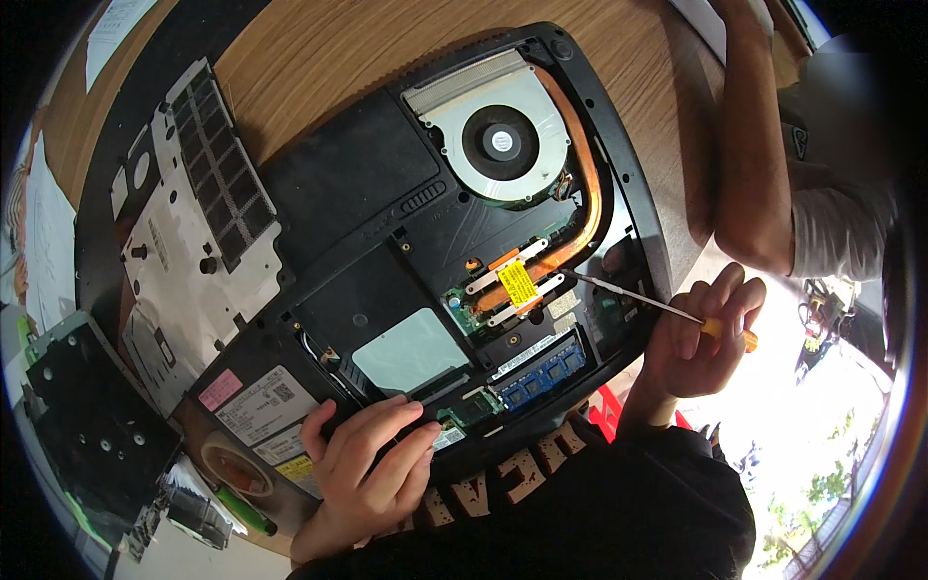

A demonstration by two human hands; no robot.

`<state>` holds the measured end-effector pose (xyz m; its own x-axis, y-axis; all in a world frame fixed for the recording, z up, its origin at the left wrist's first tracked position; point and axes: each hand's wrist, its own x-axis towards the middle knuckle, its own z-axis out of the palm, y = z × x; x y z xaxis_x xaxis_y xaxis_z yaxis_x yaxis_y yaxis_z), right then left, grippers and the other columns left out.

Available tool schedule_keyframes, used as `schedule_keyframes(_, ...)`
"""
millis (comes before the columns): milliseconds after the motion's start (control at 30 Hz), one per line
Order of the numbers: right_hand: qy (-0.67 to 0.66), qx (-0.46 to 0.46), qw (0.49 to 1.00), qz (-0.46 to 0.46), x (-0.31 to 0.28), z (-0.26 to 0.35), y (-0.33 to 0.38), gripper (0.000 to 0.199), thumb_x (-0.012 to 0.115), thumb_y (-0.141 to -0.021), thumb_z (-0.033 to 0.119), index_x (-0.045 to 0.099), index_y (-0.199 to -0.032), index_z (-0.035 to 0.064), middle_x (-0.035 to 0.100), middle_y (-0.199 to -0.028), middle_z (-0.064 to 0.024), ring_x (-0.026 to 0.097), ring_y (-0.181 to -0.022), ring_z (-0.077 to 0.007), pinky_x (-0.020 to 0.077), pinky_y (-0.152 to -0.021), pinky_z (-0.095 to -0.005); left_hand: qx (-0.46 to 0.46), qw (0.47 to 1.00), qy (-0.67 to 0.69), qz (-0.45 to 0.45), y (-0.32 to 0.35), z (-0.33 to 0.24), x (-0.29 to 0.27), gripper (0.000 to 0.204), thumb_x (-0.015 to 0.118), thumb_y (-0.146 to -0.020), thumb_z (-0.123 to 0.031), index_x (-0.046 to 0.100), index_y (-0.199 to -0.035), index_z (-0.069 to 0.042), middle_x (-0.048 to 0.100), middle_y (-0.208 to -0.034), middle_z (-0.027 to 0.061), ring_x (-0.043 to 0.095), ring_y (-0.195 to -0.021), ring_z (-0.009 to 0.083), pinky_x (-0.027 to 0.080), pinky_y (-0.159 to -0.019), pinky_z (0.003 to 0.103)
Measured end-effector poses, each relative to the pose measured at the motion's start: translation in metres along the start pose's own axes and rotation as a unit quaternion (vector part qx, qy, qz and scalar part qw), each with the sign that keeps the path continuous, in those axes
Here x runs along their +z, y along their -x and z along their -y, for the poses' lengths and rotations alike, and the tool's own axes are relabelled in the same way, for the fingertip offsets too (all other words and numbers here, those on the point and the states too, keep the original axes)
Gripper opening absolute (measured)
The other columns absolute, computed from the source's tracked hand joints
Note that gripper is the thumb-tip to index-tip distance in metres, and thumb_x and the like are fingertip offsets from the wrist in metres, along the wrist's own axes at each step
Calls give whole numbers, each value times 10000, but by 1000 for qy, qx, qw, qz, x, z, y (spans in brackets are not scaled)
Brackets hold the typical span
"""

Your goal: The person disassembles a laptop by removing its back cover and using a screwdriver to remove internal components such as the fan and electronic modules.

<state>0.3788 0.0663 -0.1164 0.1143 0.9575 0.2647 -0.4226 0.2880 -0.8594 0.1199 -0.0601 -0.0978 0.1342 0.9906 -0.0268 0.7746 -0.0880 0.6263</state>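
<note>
An upturned black laptop (329, 184) lies in front of me with its underside uncovered. My right hand (701, 338) grips a screwdriver (638, 295) by its yellow handle. Its thin metal shaft reaches left, and the tip is at the right side of the heat sink's clamp plate, next to the yellow sticker (517, 284). From there a copper heat pipe (592, 193) curves up to a round silver-and-black fan (500, 143). My left hand (367, 478) rests with fingers stretched out on the laptop's near edge, left of the blue memory module (541, 377).
A removed bottom cover (184, 280) with a mesh grille lies left of the laptop. Farther left is a black panel (97, 425), near a green tool (246, 510) and a round container (237, 464). A person's bare arm (754, 155) leans on the table at right.
</note>
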Motion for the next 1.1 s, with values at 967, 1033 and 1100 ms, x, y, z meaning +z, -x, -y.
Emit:
schedule_keyframes(967,1,-5,1000,-4,0,4,3,175,495,-887,109,357,-806,39,441,-775,-124,398,-373,-93,371,-347,-175,-7,1000,8,14,4,-4,-3,162,631,-792,-158,669,-949,-167,593,-1044,-11,610,-950,150,227,-1000,438)
schedule_keyframes(1033,2,-7,1000,3,-3,5,4,176,493,-888,108,356,-803,39,443,-772,-124,399,-368,-96,378,-344,-176,-10,1000,9,17,3,-5,-4,160,629,-793,-157,668,-948,-168,592,-1045,-12,608,-953,148,227,-1001,439)
schedule_keyframes(1100,4,-7,1000,3,-2,6,4,176,493,-888,108,356,-801,39,443,-771,-124,404,-369,-97,381,-340,-177,-6,1000,7,22,3,-5,-5,155,633,-791,-157,668,-941,-171,591,-1048,-15,606,-956,144,230,-1000,439)
